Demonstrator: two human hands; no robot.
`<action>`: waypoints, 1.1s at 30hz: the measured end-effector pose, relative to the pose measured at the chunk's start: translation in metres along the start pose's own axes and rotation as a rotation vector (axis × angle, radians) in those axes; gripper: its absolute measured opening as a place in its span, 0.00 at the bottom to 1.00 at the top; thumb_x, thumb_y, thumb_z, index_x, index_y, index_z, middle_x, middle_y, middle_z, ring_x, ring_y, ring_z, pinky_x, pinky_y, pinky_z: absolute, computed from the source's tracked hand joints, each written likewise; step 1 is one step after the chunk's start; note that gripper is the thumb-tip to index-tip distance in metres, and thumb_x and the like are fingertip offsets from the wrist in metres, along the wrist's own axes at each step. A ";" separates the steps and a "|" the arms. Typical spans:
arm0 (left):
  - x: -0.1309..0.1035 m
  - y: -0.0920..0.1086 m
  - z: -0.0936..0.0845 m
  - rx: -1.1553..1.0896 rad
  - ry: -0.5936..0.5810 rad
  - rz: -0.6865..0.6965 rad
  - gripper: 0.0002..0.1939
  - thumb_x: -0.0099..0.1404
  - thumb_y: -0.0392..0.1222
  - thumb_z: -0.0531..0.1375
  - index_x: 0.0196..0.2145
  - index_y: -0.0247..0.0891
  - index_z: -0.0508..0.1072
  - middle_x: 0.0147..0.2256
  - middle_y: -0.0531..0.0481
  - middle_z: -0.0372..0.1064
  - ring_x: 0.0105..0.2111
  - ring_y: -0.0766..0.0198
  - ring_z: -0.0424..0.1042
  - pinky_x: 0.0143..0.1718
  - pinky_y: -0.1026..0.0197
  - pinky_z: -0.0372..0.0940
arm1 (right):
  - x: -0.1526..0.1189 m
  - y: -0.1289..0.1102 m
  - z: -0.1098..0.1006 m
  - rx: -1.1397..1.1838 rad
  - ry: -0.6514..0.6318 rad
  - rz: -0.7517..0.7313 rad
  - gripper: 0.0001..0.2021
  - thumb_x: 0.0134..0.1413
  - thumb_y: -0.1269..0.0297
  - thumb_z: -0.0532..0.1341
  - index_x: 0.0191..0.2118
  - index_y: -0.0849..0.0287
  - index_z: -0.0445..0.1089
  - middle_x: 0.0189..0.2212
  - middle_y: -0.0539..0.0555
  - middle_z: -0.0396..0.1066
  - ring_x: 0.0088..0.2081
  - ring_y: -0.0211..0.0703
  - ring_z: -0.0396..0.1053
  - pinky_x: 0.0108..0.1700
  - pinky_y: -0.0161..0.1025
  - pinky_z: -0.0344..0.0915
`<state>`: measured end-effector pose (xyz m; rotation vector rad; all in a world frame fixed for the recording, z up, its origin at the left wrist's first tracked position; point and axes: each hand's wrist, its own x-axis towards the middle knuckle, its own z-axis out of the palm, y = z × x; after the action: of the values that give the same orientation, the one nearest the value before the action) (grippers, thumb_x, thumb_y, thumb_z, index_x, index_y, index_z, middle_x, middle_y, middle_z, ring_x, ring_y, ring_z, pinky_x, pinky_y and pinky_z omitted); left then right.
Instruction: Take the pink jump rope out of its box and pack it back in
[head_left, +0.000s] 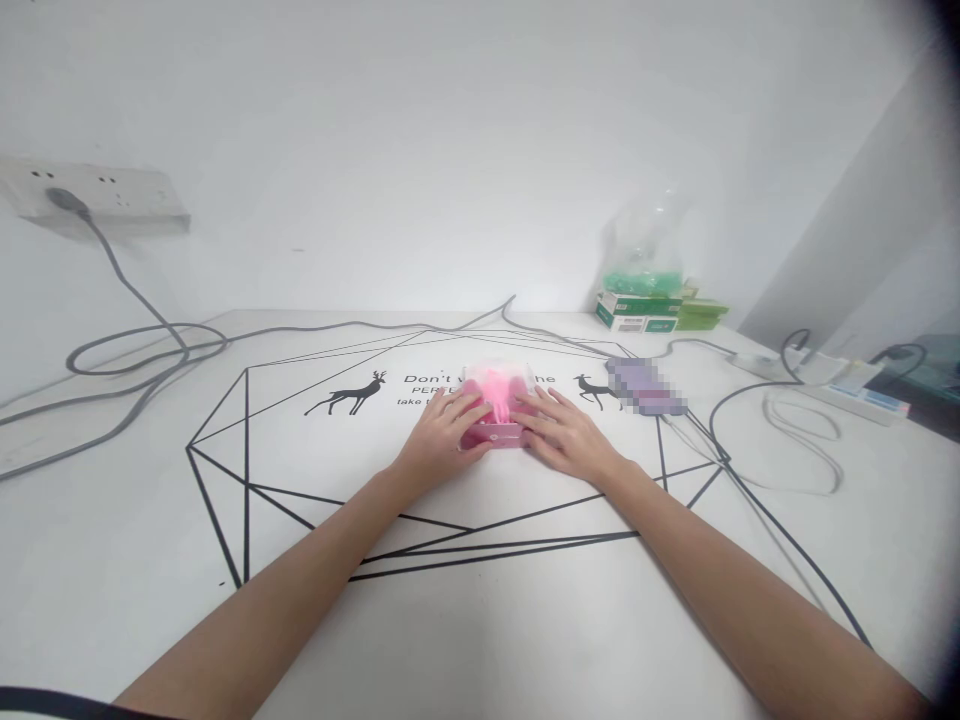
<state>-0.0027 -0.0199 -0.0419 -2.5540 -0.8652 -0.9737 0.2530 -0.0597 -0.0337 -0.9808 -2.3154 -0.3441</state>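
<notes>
A small pink box with a bright pink thing inside sits on the white table, near the middle of the printed pattern. What the pink thing is, I cannot make out. My left hand lies against the box's left side, its fingers reaching over the edge. On the right side rests my right hand, fingers spread across that edge. Both hands touch the box from opposite sides and cover part of it and of the printed words.
Right of my hands lies a purple, pixelated object. Green and white boxes at the back right carry a clear bag with green contents. Grey cables run along the back and left; a power strip is far right.
</notes>
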 end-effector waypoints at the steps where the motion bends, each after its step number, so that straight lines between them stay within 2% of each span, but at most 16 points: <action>1: 0.000 0.000 -0.001 0.002 -0.005 -0.001 0.21 0.64 0.48 0.61 0.53 0.39 0.71 0.56 0.43 0.68 0.57 0.48 0.65 0.62 0.40 0.53 | 0.001 -0.002 0.000 -0.033 -0.015 0.025 0.18 0.65 0.62 0.53 0.57 0.53 0.69 0.61 0.54 0.64 0.63 0.50 0.59 0.66 0.54 0.52; 8: 0.000 0.003 -0.003 0.056 -0.044 -0.002 0.21 0.65 0.48 0.60 0.54 0.41 0.70 0.58 0.43 0.66 0.59 0.48 0.62 0.63 0.40 0.50 | 0.005 -0.008 0.001 -0.118 -0.111 0.124 0.20 0.66 0.57 0.52 0.61 0.50 0.65 0.63 0.52 0.60 0.65 0.55 0.55 0.64 0.56 0.52; 13: 0.000 0.006 -0.006 0.077 -0.053 0.010 0.22 0.65 0.50 0.59 0.55 0.40 0.70 0.56 0.42 0.68 0.58 0.48 0.63 0.64 0.40 0.49 | 0.003 -0.008 0.001 -0.120 -0.105 0.120 0.20 0.66 0.56 0.52 0.60 0.50 0.66 0.64 0.52 0.60 0.65 0.55 0.54 0.63 0.52 0.55; 16: 0.006 0.006 -0.012 0.057 -0.088 -0.005 0.23 0.66 0.53 0.57 0.55 0.41 0.69 0.58 0.43 0.66 0.58 0.48 0.63 0.63 0.39 0.50 | 0.003 -0.007 -0.002 -0.119 -0.088 0.159 0.20 0.67 0.56 0.51 0.61 0.51 0.65 0.64 0.52 0.58 0.65 0.53 0.55 0.64 0.53 0.54; 19: 0.015 0.003 -0.023 0.047 -0.115 -0.064 0.24 0.69 0.54 0.54 0.57 0.41 0.67 0.60 0.42 0.63 0.58 0.50 0.63 0.63 0.40 0.50 | 0.001 -0.003 -0.004 -0.116 -0.024 0.275 0.20 0.68 0.59 0.47 0.60 0.51 0.65 0.64 0.51 0.60 0.65 0.50 0.55 0.64 0.51 0.54; 22: 0.015 -0.003 -0.031 0.088 -0.112 -0.176 0.22 0.71 0.51 0.50 0.57 0.41 0.67 0.59 0.42 0.63 0.59 0.50 0.63 0.63 0.39 0.49 | -0.003 0.004 -0.001 -0.136 0.000 0.457 0.21 0.68 0.60 0.46 0.59 0.54 0.66 0.62 0.53 0.62 0.64 0.51 0.56 0.62 0.51 0.56; 24: 0.008 -0.009 -0.033 0.121 -0.126 -0.283 0.21 0.72 0.50 0.48 0.57 0.41 0.67 0.59 0.41 0.64 0.59 0.49 0.63 0.62 0.37 0.49 | -0.007 0.009 0.002 -0.154 -0.085 0.553 0.21 0.67 0.59 0.47 0.59 0.54 0.67 0.63 0.56 0.61 0.64 0.56 0.57 0.61 0.55 0.58; 27: -0.007 -0.017 -0.028 0.135 -0.188 -0.408 0.21 0.72 0.49 0.48 0.56 0.41 0.68 0.59 0.39 0.63 0.59 0.47 0.62 0.60 0.35 0.53 | -0.010 0.013 0.007 -0.154 -0.264 0.603 0.22 0.67 0.57 0.47 0.59 0.53 0.66 0.63 0.58 0.60 0.63 0.61 0.57 0.60 0.62 0.56; 29: -0.016 -0.022 -0.022 0.134 -0.244 -0.417 0.21 0.71 0.51 0.49 0.55 0.42 0.70 0.59 0.39 0.63 0.60 0.47 0.62 0.59 0.34 0.54 | -0.010 0.014 0.008 -0.146 -0.326 0.602 0.22 0.67 0.56 0.46 0.61 0.52 0.64 0.63 0.57 0.60 0.63 0.61 0.56 0.60 0.63 0.54; 33: -0.021 -0.028 -0.013 0.118 -0.319 -0.383 0.22 0.70 0.52 0.49 0.56 0.43 0.69 0.60 0.39 0.62 0.60 0.47 0.61 0.60 0.34 0.51 | -0.009 0.013 0.007 -0.143 -0.354 0.606 0.22 0.67 0.57 0.45 0.61 0.52 0.63 0.63 0.57 0.60 0.64 0.60 0.55 0.61 0.62 0.53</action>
<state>-0.0389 -0.0131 -0.0452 -2.5289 -1.4951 -0.5845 0.2640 -0.0524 -0.0444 -1.8690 -2.1634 -0.0872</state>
